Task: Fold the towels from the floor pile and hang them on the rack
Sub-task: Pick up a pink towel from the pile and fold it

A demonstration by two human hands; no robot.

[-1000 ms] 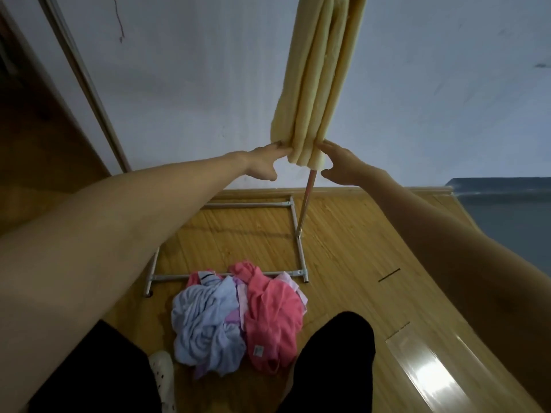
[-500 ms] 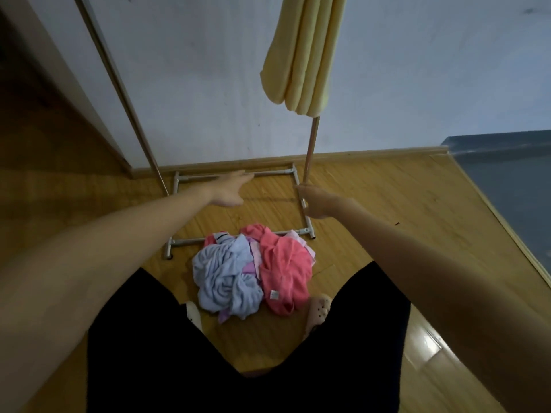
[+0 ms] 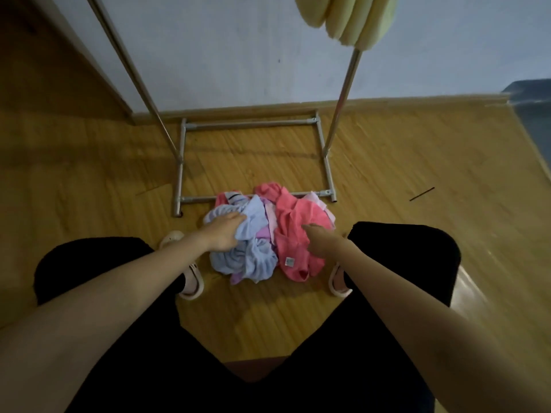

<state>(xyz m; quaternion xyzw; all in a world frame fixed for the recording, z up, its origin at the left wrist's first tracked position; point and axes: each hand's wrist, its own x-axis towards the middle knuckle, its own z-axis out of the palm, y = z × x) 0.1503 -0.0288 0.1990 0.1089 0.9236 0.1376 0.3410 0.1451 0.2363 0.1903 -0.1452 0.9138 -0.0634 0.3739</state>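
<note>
Towel pile (image 3: 268, 234): heaped on the wooden floor (image 3: 417, 180) at the centre of the frame, touching the front bar of the rack's base.

Blue towel (image 3: 253, 257): crumpled, left part of the pile. It is gripped by the left hand (image 3: 222, 234), whose fingers are curled into the cloth at the upper edge.

Pink towel (image 3: 295, 228): crumpled, right part of the pile, a small white label seen at its lower edge. The right hand (image 3: 319, 239) is laid on it; whether the fingers are curled into the cloth or lie flat cannot be told.

Lilac cloth (image 3: 264, 234): partly seen between the blue and pink towels.

Rack (image 3: 250, 125): metal tube frame, its rectangular base set on the floor against the white wall (image 3: 238, 55) in the upper half of the frame; two uprights are seen rising from it, one at upper left, one at upper right.

Yellow towel (image 3: 343, 16): folded, hung at the upper right of the frame beside the right upright; its top is cut off by the frame edge.

Slippers (image 3: 190, 281): pale, one at each side of the pile.

Trousers (image 3: 402, 263): black, seen on both knees at either side of the pile.
</note>
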